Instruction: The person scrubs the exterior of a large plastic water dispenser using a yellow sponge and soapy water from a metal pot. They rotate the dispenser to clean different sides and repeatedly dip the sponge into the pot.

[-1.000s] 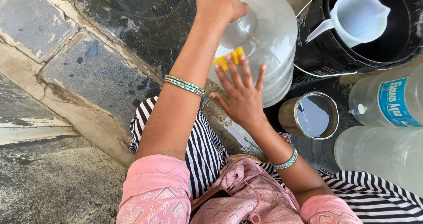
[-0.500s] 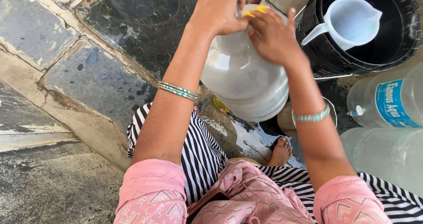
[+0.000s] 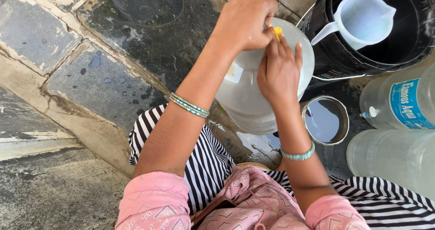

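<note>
- Large clear water jug [image 3: 253, 98] is seen at centre of frame, tilted, on wet stone floor [image 3: 136, 62].
- Left hand [image 3: 244, 24] is closed round jug's top, upper centre.
- Right hand [image 3: 278, 71] is laid flat on jug w/ fingers open; nothing is gripped.
- Black bucket [image 3: 408, 44] w/ white measuring jug [image 3: 360, 19] is at upper right.
- Steel cup [image 3: 325, 120] is just right of jug.

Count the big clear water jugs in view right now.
3: one jug under both hands at centre, one with a blue label at right, one below it. Others may lie out of frame.
</note>
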A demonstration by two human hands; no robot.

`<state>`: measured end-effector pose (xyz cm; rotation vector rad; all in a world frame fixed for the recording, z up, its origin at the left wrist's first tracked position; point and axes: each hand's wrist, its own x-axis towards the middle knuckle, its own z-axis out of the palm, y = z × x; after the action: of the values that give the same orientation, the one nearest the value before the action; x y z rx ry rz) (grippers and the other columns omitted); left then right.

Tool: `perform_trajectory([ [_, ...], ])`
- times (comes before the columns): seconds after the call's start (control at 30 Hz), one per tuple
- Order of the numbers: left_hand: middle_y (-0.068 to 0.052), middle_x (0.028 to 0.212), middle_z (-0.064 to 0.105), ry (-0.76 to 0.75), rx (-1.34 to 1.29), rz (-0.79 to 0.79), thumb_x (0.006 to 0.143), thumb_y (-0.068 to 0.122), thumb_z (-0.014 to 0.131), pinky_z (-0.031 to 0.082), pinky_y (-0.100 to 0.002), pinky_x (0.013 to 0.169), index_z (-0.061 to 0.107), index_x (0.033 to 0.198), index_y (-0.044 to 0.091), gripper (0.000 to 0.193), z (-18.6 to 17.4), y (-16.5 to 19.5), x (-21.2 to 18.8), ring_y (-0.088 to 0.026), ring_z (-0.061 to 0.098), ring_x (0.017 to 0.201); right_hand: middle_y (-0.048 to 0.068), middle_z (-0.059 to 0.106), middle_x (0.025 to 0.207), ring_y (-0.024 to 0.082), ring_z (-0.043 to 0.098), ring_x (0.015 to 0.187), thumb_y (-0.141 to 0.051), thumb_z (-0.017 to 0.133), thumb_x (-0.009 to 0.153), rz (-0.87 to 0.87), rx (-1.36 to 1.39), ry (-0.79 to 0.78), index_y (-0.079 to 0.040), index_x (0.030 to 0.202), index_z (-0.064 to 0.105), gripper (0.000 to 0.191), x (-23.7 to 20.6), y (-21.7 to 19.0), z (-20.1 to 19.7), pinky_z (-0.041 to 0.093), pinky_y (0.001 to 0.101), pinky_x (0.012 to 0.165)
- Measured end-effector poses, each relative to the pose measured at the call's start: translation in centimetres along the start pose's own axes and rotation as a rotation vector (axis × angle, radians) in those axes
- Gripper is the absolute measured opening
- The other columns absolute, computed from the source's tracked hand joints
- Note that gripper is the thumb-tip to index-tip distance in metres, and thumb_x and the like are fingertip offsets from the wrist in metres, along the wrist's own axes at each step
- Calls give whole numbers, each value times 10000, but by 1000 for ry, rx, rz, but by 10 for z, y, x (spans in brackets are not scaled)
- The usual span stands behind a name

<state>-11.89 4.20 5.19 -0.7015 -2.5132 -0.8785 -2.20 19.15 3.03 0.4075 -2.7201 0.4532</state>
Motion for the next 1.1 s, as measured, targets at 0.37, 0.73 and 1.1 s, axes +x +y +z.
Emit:
perform_trajectory([
  [0.37, -81, 807, 701, 38, 43, -39, 730, 206, 804, 531, -484, 681, 631, 819, 101, 222, 9, -2, 10, -330, 697, 789, 197, 469, 1548, 373, 330, 1498, -268, 569, 939, -248, -136, -151, 31, 1472, 468, 620, -46, -51, 29, 185, 562, 1230],
  [0.73, -92, 828, 690, -2, 102, -97, 728, 246, 794, 542, -490, 675, 628, 801, 129, 216, 7, 11, 16, -341, 691, 773, 188, 459, 1562, 364, 343, 1487, -349, 600, 947, -344, -183, -105, -29, 1503, 496, 650, -17, -60, 34, 170, 513, 1256],
  [1.1, -69, 834, 710, 3, 17, 18, 753, 285, 846, 543, -462, 703, 682, 816, 156, 218, -11, -38, 3, -318, 698, 823, 105, 364, 1672, 314, 327, 1556, -508, 434, 1078, 181, 144, -69, -176, 1596, 408, 616, -35, 72, -10, 38, 613, 1244],
])
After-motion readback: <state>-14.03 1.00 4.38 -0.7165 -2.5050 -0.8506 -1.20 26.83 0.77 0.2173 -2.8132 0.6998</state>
